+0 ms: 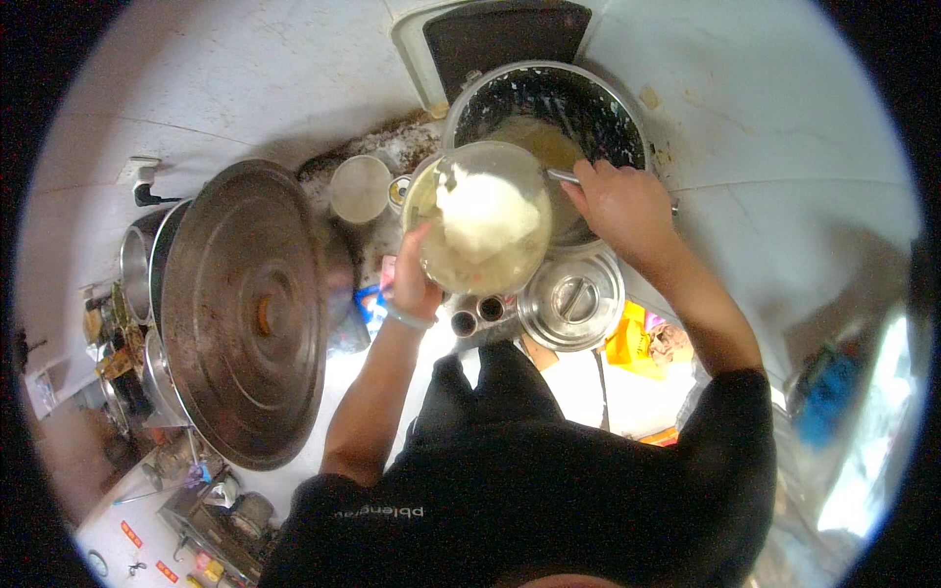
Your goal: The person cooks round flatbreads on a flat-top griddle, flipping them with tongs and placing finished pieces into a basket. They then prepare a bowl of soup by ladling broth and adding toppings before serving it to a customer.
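Note:
My left hand (415,275) grips the near left rim of a translucent plastic tub (481,272), which holds a mound of white powder or a similar substance (485,209). The tub is held over the near left edge of a large metal pot (643,132). Inside the pot is a brownish content (540,140), and white bits stick to its dark inner wall. My right hand (625,202) is closed around a metal handle (564,176) above the pot, just right of the tub. Whatever is at the far end of that handle is hidden.
A round metal lid (573,301) lies on the near side of the pot. Left of the tub stand a round whitish container (360,189) and a small can (399,191). A very large round metal lid (242,316) stands to the left. Yellow packaging (632,338) lies lower right.

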